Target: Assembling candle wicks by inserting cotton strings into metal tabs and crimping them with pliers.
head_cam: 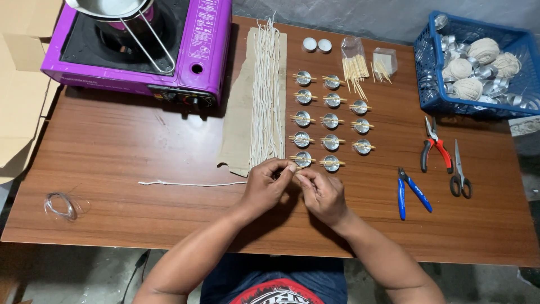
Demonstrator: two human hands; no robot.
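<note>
Fourteen small metal cups [331, 125] are ranged just beyond the left hand [264, 188] and right hand [323, 195], fingertips pinched together on something too small to identify.

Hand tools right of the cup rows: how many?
3. Red pliers lie nearest the blue basket, scissors just right of them, blue cutters nearer the table's front edge. None look hidden.

Left hand [265, 187]: knuckles up, fingers [286, 167] curled, tips pinched together. Right hand [324, 194]: alongside, fingertips pinched, met the left's. Both forearms bare, angled inward from below, wrists slightly bent.
</note>
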